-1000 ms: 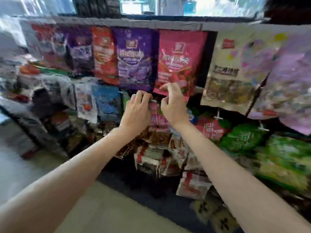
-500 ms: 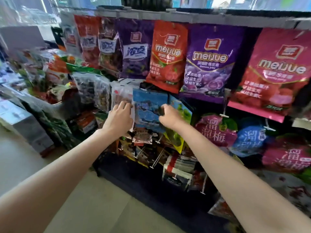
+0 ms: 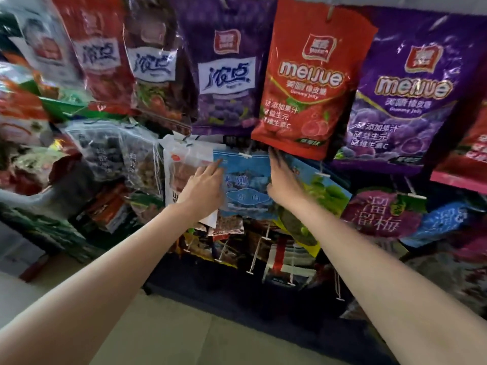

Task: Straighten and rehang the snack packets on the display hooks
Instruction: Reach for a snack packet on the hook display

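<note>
Both hands flank the blue packet (image 3: 245, 180) — my left hand (image 3: 204, 189) lies flat, fingers straight. Right hand (image 3: 283, 180) too blurry, can't tell its grip.

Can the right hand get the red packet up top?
Probably yes. The right hand sits just under the red packet, fingers stretched up near its bottom edge, with nothing between them.

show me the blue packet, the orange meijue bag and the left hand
blue packet (image 3: 247, 180), head view, middle of its front
orange meijue bag (image 3: 311, 83), head view, on the logo
left hand (image 3: 204, 189), head view, back of the hand
</note>
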The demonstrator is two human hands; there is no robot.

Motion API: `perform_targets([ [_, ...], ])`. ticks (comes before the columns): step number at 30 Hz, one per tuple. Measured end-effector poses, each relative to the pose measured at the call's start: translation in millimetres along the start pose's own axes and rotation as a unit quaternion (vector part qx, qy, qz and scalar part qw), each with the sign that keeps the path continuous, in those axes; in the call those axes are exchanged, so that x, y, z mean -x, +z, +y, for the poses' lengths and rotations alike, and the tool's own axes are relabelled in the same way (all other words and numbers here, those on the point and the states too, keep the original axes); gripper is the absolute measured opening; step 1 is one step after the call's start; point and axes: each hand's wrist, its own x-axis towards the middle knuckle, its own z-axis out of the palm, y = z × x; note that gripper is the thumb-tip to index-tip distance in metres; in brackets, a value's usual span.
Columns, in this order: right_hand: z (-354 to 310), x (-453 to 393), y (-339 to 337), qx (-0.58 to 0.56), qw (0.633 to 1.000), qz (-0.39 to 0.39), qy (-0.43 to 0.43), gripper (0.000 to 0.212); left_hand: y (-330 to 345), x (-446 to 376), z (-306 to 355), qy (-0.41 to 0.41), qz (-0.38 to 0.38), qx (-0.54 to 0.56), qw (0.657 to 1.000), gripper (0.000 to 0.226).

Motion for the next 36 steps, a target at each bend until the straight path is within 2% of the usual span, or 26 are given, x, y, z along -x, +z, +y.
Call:
perform_targets([
  [5,-28,-8,6,-0.012,0.996,0.072,0.058,0.059,-4,-7,-14,0.080,0.003,0.006,0.997,0.054],
  [10,-44,-23,9,-0.059,0.984,0.119,0.116,0.037,-16,-8,-36,0.125,0.020,0.070,0.989,0.049],
  [14,-49,-31,9,-0.086,0.982,0.093,0.141,0.035,-22,-7,-52,0.146,0.034,0.124,0.981,0.038],
  [19,-52,-34,7,-0.195,0.948,0.156,0.195,0.023,-22,-9,-58,0.174,0.032,0.134,0.975,0.037],
  [24,-55,-27,2,-0.182,0.955,0.143,0.184,0.022,-26,-13,-58,0.185,0.046,0.141,0.971,0.036],
  [29,-57,-9,-7,-0.166,0.970,0.055,0.170,0.014,-31,-15,-49,0.270,0.105,0.165,0.943,0.019],
  [33,-41,22,-39,-0.316,0.921,0.026,0.226,0.008,-33,-18,-12,0.283,0.113,0.149,0.941,0.025],
  [36,-25,58,-79,-0.346,0.917,0.002,0.200,0.012,-41,-17,38,0.326,0.155,0.145,0.921,0.031],
])
